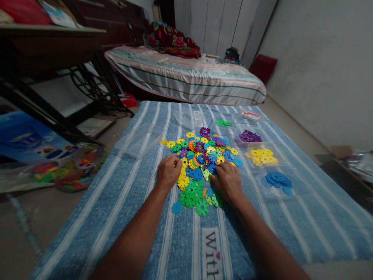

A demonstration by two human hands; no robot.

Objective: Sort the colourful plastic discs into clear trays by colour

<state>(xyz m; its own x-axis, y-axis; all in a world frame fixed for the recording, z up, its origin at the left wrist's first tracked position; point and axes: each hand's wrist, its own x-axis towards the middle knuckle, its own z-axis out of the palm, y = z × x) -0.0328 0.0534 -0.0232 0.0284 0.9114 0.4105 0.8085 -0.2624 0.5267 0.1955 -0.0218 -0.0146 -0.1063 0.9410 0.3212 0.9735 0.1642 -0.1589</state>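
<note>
A loose heap of plastic snowflake discs (201,155) in several colours lies in the middle of the striped cloth. My left hand (168,171) is closed at the heap's left edge, beside yellow discs (183,181); whatever its curled fingers hold is hidden. At the right edge, my right hand (229,179) rests low with thumb and fingers apart, touching discs without a visible grip. Between my forearms, green discs (192,193) form a cluster nearest me, and one blue disc (176,208) lies apart to the left.
On the right stand clear containers with purple discs (250,136), yellow discs (262,156) and blue discs (278,182). Farther back are green discs (223,123) in another box. A transparent empty-looking container (140,140) lies left. Beyond the table is a bed (186,77).
</note>
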